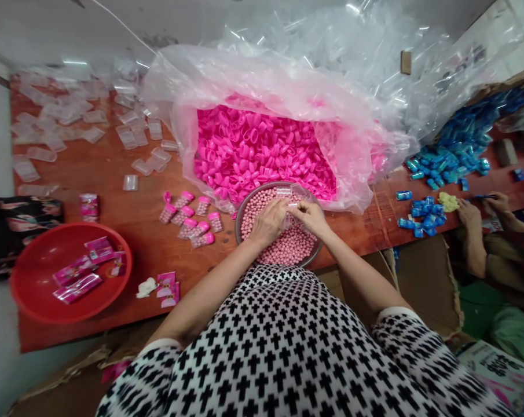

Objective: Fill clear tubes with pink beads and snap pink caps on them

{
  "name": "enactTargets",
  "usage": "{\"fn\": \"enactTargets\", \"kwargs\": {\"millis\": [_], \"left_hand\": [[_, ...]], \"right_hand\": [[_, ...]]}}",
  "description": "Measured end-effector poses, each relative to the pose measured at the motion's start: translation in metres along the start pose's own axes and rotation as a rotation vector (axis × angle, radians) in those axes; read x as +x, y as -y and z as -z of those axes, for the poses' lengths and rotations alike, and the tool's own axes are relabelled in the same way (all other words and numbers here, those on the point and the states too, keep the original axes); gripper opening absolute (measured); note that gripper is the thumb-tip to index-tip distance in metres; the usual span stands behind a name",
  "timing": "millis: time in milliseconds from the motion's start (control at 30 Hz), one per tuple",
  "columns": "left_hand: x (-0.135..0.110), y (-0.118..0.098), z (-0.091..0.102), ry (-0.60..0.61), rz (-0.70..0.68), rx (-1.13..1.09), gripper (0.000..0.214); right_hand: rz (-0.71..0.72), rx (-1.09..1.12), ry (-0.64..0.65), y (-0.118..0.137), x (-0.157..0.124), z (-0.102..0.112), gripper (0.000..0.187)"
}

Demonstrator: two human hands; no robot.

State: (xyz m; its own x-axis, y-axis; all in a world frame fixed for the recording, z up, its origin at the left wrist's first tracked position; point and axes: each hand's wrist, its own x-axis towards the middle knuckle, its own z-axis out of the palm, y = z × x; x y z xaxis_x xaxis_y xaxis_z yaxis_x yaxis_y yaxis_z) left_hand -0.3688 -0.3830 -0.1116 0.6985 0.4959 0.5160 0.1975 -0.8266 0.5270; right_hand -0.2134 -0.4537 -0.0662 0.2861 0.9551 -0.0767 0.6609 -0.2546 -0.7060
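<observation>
Both my hands meet over a metal bowl (243, 209) full of small pink candy balls (288, 246). My left hand (270, 220) is curled, its fingers down among the balls. My right hand (309, 215) pinches a small clear plastic container (286, 193) held just above the bowl. Behind the bowl a big clear bag (262, 87) lies open, packed with pink caps (262, 153). Several filled, pink-capped containers (192, 217) lie on the wooden table (114, 174) to the left of the bowl.
A red basin (36, 260) with pink packets stands at the left. Empty clear containers (70, 124) are scattered at the back left. At the right, another person's hands (470, 211) work beside blue caps (453, 145). Cardboard lies below the table edge.
</observation>
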Motion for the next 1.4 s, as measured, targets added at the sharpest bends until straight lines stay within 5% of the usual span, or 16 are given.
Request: {"fn": "enactTargets", "kwargs": {"millis": [167, 300, 400, 533, 667, 867, 1033, 1133, 1233, 1333, 1400], "left_hand": [[-0.009, 0.005, -0.003, 0.059, 0.147, -0.073, 0.027], [-0.012, 0.002, 0.006, -0.002, 0.308, -0.204, 0.031], [-0.01, -0.002, 0.012, -0.094, 0.469, -0.364, 0.045], [-0.008, -0.006, 0.016, -0.221, 0.845, -0.822, 0.055], [-0.012, -0.017, 0.02, -0.117, 1.018, -1.462, 0.058], [-0.018, -0.033, 0.023, -0.154, 1.038, -1.656, 0.048], [-0.023, -0.039, 0.03, -0.126, 0.965, -1.589, 0.062], [-0.026, -0.043, 0.039, -0.005, 0.836, -1.526, 0.079], [-0.028, -0.043, 0.048, 0.235, 0.678, -1.442, 0.1], [-0.029, -0.041, 0.051, 0.384, 0.577, -1.397, 0.116], [-0.029, -0.041, 0.049, 0.368, 0.566, -1.444, 0.118]], "right_hand": [[0.033, 0.171, 0.15, 0.006, 0.005, 0.011, 0.038], [-0.036, -0.256, -0.137, -0.006, 0.036, 0.016, 0.031], [-0.051, -0.513, -0.14, -0.015, 0.049, 0.015, 0.028], [0.145, -0.409, -0.141, -0.017, 0.034, 0.016, 0.023], [0.434, -0.173, -0.12, -0.009, 0.002, 0.015, 0.024], [0.633, -0.064, 0.132, 0.008, -0.034, 0.008, 0.034], [0.486, 0.166, 0.056, 0.02, -0.052, 0.001, 0.034], [0.281, 0.403, 0.04, 0.021, -0.057, -0.005, 0.058], [0.166, 0.515, 0.282, 0.021, -0.062, -0.005, 0.084], [0.155, 0.548, 0.441, 0.026, -0.07, -0.003, 0.085], [0.151, 0.592, 0.438, 0.033, -0.076, -0.005, 0.086]]}}
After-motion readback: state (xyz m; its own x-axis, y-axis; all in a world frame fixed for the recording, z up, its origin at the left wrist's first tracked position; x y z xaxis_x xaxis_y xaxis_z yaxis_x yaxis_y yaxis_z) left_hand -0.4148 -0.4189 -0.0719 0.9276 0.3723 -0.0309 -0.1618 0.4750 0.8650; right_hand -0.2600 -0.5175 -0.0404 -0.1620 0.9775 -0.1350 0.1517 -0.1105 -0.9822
